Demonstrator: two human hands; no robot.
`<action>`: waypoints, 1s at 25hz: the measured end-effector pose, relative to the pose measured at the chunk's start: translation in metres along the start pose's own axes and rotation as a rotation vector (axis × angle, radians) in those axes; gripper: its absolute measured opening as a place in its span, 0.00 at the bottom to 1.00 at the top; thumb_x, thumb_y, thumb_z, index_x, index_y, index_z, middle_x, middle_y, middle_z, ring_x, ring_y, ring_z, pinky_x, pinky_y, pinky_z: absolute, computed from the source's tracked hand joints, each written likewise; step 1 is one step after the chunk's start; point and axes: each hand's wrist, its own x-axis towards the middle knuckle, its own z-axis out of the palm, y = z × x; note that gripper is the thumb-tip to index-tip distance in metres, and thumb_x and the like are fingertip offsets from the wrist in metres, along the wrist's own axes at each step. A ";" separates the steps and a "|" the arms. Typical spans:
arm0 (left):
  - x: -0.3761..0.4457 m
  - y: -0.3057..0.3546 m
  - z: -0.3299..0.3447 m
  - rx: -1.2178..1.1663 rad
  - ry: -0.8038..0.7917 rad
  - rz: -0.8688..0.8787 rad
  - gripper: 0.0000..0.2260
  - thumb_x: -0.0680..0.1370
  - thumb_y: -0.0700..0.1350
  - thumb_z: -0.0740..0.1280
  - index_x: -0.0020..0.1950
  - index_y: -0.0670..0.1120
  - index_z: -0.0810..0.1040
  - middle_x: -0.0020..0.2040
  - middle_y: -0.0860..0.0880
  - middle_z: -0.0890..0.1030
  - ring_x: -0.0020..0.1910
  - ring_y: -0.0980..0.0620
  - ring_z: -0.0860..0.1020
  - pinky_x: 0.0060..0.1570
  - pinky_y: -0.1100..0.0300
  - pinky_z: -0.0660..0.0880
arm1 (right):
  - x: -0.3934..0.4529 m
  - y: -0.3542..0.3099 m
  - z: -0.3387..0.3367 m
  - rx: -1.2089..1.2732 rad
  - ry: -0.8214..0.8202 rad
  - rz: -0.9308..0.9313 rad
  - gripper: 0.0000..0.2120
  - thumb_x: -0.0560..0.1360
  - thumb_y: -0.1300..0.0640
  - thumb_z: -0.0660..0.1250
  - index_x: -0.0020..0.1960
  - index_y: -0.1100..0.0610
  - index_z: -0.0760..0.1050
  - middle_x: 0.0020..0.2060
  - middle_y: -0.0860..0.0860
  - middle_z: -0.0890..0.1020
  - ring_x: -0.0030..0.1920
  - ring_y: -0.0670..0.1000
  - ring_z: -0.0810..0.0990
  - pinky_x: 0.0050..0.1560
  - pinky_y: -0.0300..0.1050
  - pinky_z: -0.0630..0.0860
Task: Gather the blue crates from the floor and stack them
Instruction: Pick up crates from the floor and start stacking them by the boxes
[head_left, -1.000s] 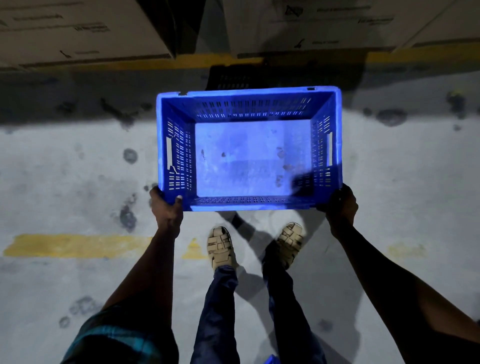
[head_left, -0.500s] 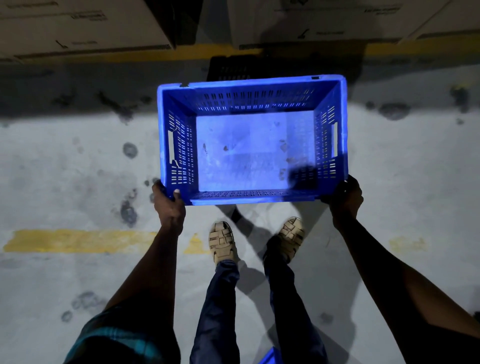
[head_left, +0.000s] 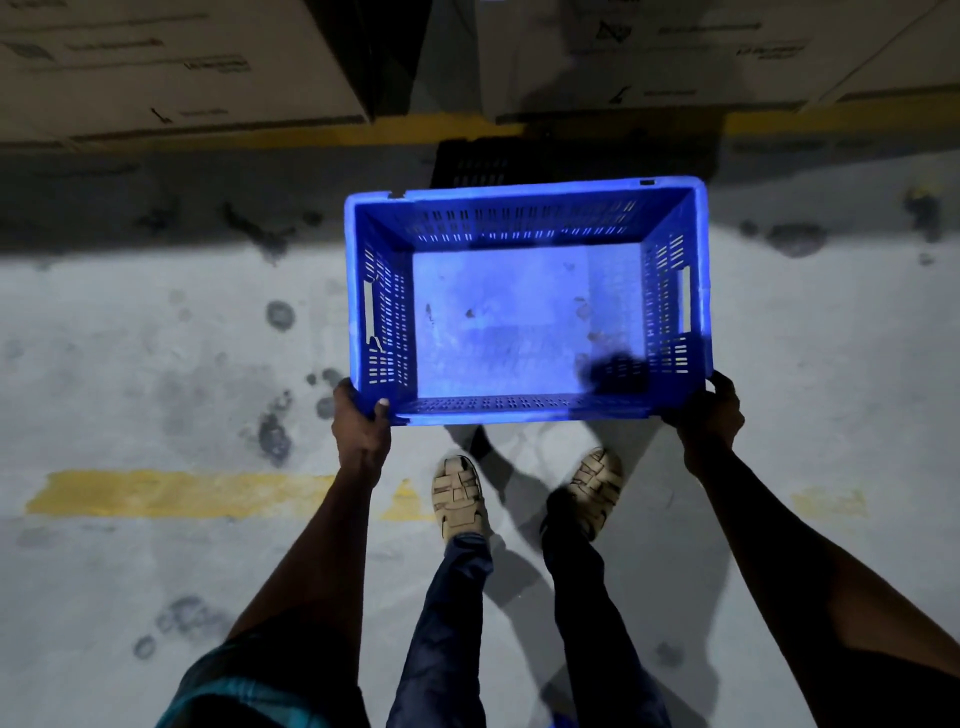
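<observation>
While both my hands grip the near corners of the blue crate, it's held off the floor in front of me, open side up, w/ nothing inside but a few marks on its bottom. My left hand curls round the near-left corner w/ the thumb over the rim, and my right hand wraps the near-right corner, fingers partly in shadow. Below the crate are my feet in tan sandals near a yellow line, w/ cardboard boxes and a dark crate beyond the far edge
</observation>
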 end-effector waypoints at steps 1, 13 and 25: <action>0.003 0.000 -0.002 0.004 -0.019 0.013 0.27 0.73 0.50 0.64 0.69 0.42 0.66 0.56 0.48 0.76 0.52 0.47 0.77 0.51 0.56 0.73 | 0.000 0.000 0.001 0.008 0.021 0.009 0.27 0.68 0.64 0.71 0.65 0.49 0.72 0.45 0.53 0.82 0.37 0.55 0.83 0.38 0.58 0.83; 0.012 0.000 0.010 0.046 -0.090 -0.051 0.18 0.78 0.39 0.66 0.64 0.42 0.64 0.55 0.46 0.74 0.51 0.45 0.76 0.51 0.49 0.77 | 0.018 0.002 -0.012 0.079 0.017 -0.048 0.25 0.70 0.68 0.67 0.61 0.45 0.75 0.47 0.54 0.84 0.34 0.51 0.83 0.33 0.53 0.83; 0.005 0.017 0.020 0.066 0.056 -0.167 0.17 0.79 0.34 0.58 0.66 0.44 0.66 0.55 0.44 0.73 0.48 0.47 0.72 0.41 0.56 0.70 | -0.006 -0.001 -0.010 0.217 -0.065 -0.013 0.18 0.81 0.61 0.59 0.70 0.56 0.70 0.47 0.56 0.78 0.41 0.59 0.79 0.45 0.63 0.81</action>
